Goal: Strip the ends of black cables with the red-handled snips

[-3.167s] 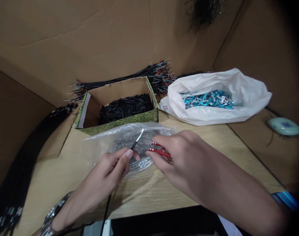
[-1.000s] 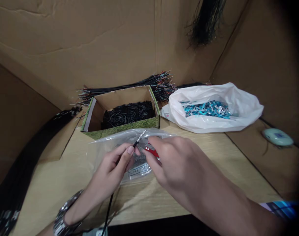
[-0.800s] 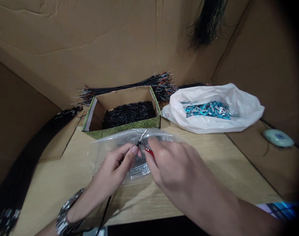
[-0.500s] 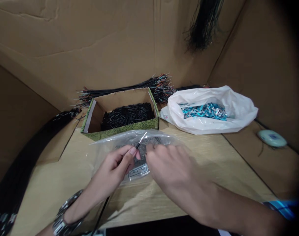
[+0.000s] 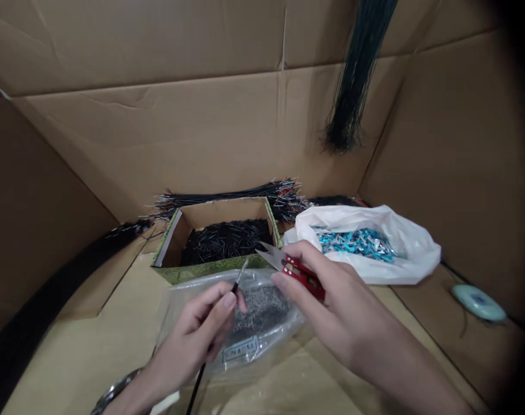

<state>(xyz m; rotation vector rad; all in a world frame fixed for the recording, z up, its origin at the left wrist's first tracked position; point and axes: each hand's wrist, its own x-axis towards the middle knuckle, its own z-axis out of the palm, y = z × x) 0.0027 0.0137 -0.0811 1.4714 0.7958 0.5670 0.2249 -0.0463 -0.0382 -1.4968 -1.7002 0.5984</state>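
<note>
Between thumb and fingers, my left hand (image 5: 210, 323) pinches a black cable (image 5: 196, 387) whose stripped, silvery end points up and away. My right hand (image 5: 327, 294) grips red-handled thread snips (image 5: 303, 278). Their pointed blades are apart and sit just right of the cable end, not touching it. Beneath both hands lies a clear plastic bag (image 5: 262, 323) with fine grey bits inside and a handwritten label. Behind it stands a green-sided cardboard box (image 5: 219, 271) with many short black pieces (image 5: 227, 239) in it.
A white plastic bag (image 5: 411, 253) of blue and silver strips stands at right. A cable bundle (image 5: 219, 195) lies behind the box. Long black cables (image 5: 55, 294) run along the left. Dark strands (image 5: 352, 86) hang above. A pale green oval device (image 5: 479, 303) lies far right.
The red snips now show in my right hand, which was a blurred, closed hand over the clear bag. My left hand still holds the cable. The view has tilted upward.
</note>
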